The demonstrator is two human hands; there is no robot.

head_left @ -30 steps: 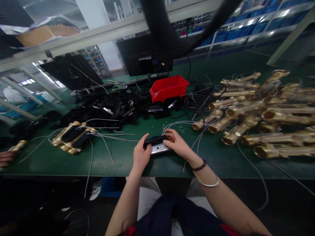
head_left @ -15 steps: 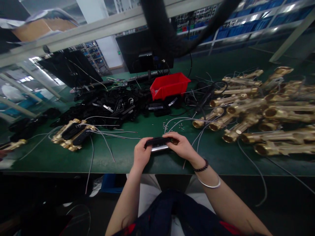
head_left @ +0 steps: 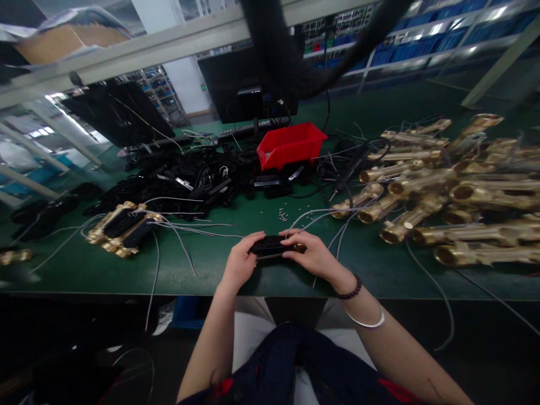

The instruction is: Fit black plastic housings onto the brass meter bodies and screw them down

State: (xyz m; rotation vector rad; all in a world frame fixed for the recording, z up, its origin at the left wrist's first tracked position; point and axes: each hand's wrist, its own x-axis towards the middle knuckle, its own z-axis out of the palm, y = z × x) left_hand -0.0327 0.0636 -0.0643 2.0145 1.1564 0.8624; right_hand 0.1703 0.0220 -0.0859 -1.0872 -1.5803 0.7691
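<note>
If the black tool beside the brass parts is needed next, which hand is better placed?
Probably the right hand: it is nearer the black tool than the left hand, though both hold the black piece.

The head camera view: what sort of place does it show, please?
Probably a factory assembly workshop. A green workbench bears many similar brass-coloured fittings and a heap of black parts; blue bins line shelves in the background.

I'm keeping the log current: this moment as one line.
left hand: holds black part, left end | right hand: holds same part, right end | beyond: small loose pieces, red bin | right side: brass fittings
</note>
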